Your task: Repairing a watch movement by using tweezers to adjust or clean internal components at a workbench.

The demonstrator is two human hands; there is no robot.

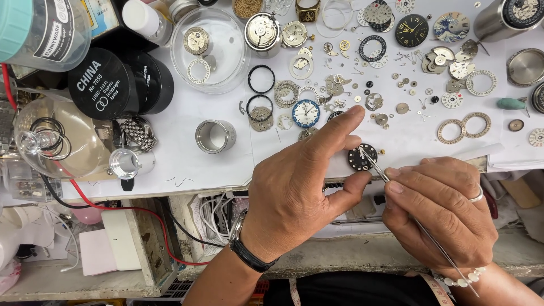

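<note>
My left hand (303, 187) rests at the white table's (181, 158) front edge, thumb and fingers around a small round black watch dial (360, 158). My right hand (439, 212) holds thin metal tweezers (396, 190) whose tip touches the dial's face. A ring sits on the right hand and a dark wristwatch on the left wrist. Loose watch parts lie just beyond the dial: a blue dial (306, 113), several gears, rings and movement plates.
A glass dish (208, 51) with a movement, black round tins (116, 84), a steel ring (215, 136), a metal bracelet (137, 134), a glass dome (54, 139) at left, a black gold-marked dial (412, 30) and red cable (107, 207) under the bench.
</note>
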